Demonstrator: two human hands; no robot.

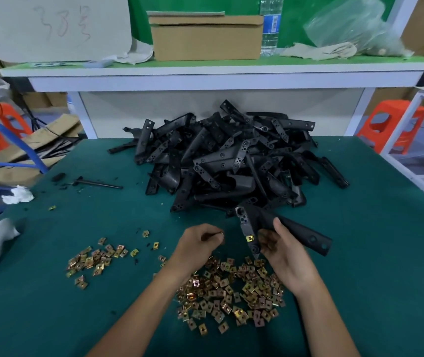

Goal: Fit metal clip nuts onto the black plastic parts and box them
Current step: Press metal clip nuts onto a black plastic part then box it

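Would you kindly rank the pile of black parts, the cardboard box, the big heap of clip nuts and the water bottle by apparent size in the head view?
1. pile of black parts
2. cardboard box and big heap of clip nuts: look about alike; the box sits farther off, so unranked
3. water bottle

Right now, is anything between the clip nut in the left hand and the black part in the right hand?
Nothing visible: only green mat between the left hand with its small metal clip nut and the right hand with its black plastic part.

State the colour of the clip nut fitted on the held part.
Clip nut: yellow-gold, head view.
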